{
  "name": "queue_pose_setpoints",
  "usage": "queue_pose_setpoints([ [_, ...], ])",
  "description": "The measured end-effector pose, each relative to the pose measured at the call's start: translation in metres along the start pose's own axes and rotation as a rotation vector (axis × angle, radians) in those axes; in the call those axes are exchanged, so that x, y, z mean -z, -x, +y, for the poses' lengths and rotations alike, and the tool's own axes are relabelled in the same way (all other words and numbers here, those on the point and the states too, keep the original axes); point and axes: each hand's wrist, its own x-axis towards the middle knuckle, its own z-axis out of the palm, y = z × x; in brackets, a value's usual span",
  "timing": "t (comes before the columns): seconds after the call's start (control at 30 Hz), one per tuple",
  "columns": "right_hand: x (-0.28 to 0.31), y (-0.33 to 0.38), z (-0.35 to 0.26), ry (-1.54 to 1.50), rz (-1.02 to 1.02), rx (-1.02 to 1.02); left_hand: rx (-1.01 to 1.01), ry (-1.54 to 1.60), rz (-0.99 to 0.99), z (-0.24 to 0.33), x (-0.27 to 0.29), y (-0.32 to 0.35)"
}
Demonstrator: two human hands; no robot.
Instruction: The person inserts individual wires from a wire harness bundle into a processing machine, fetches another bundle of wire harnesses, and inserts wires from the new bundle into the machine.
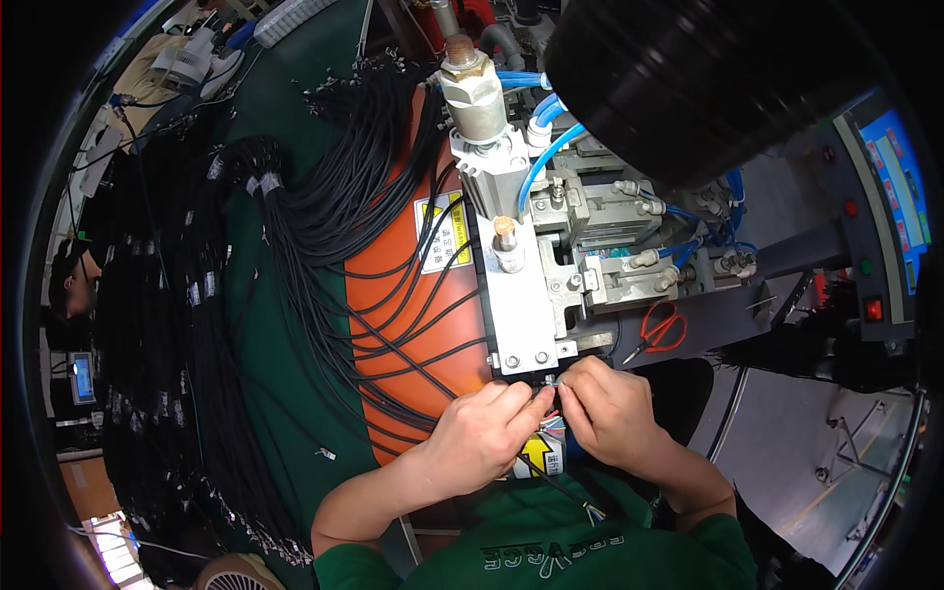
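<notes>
At the front edge of a metal pneumatic press [516, 305], my left hand [484, 433] and my right hand [608, 408] meet almost fingertip to fingertip. Both pinch thin coloured wires [557, 383] at a small connector-like part whose detail is too small to make out. Just below the fingers, more coloured wire ends [553, 425] fan out over a yellow and white label [539, 456]. A black cable [560, 484] with stripped, coloured ends hangs in front of my green shirt.
Black cables [334, 211] run in bundles across an orange surface [408, 315] and green table [295, 393]. Red-handled scissors [661, 329] lie right of the press. A large black cylinder [688, 79] blocks the upper right. A control screen [895, 187] stands far right; another person [79, 280] sits far left.
</notes>
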Motion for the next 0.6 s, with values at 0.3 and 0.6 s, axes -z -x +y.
queue_pose_setpoints([
  [0.3,0.001,-0.004,-0.004,0.202,-0.026,0.053,-0.010,-0.160,-0.052,0.009,0.004,-0.005],
  [0.6,0.014,-0.017,-0.003,0.175,-0.211,0.022,-0.064,-0.336,-0.114,0.014,0.002,-0.011],
])
